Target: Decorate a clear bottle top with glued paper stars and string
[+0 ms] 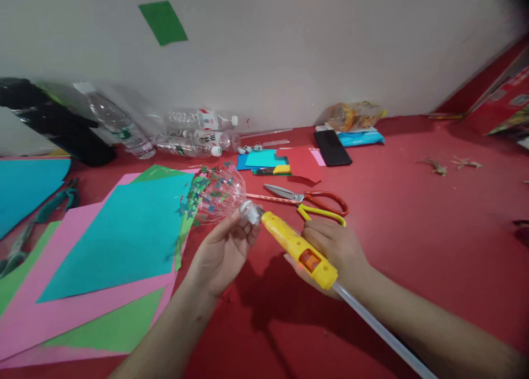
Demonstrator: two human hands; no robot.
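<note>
My left hand [225, 249] pinches the white-capped neck of a cut clear plastic bottle [225, 186], whose splayed strips carry small red, green and blue stars. In my right hand [330, 249] is a yellow hot glue gun [289, 241], gripped with its nozzle pointing left at the bottle's neck. Whether the nozzle touches the neck I cannot tell. A long translucent glue stick [380, 326] runs out of the gun's rear. Just beyond my right hand lie scissors [306, 196] with red and yellow handles, across a pink patterned strip [270, 198].
Coloured paper sheets [119, 230] and pliers [31, 225] lie on the left. Along the wall are several clear bottles [194, 142] and a black container [61, 125]. A cutter [275, 171], paper pieces [300, 161], a phone [333, 147] and a snack bag [355, 116] sit beyond my hands.
</note>
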